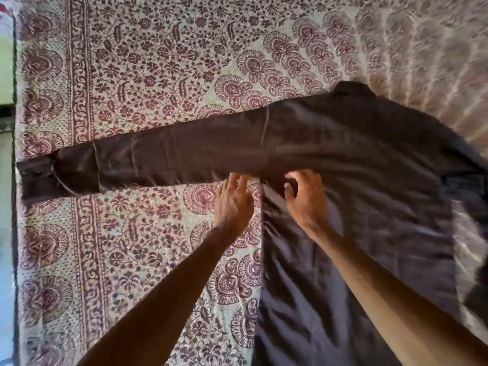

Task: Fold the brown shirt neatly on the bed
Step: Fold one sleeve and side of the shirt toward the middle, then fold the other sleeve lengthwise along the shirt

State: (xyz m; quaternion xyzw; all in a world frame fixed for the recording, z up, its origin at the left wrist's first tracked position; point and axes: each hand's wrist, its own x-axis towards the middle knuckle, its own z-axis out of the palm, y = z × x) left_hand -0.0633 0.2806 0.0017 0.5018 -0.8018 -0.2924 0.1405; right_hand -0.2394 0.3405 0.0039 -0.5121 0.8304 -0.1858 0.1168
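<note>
Shirt: I see the brown shirt (343, 154) spread flat on the bed (132, 75). Its body lies to the right and runs down toward me, and its collar (351, 88) is at the far side.
Sleeve: One sleeve (158, 157) is stretched straight out to the left across the patterned bedspread, with its cuff (37, 175) near the bed's left edge.
Left hand: My left hand (232, 199) is flat with the fingers straight. The fingertips touch the sleeve's lower edge just beside the armpit, and it grips nothing.
Right hand: My right hand (303, 199) sits over the armpit seam with the fingers curled like a claw. I cannot tell whether they pinch the cloth or only hover on it.
Hidden: The right part of the view is blurred, so I cannot make out the other sleeve.
Done so far: I judge only the laying-out is done, since no fold shows anywhere and the body is creased.
Left to do: By my reckoning nearly all of it is left. The sleeve has to come in over the body, then the sides, then the length folded up.
</note>
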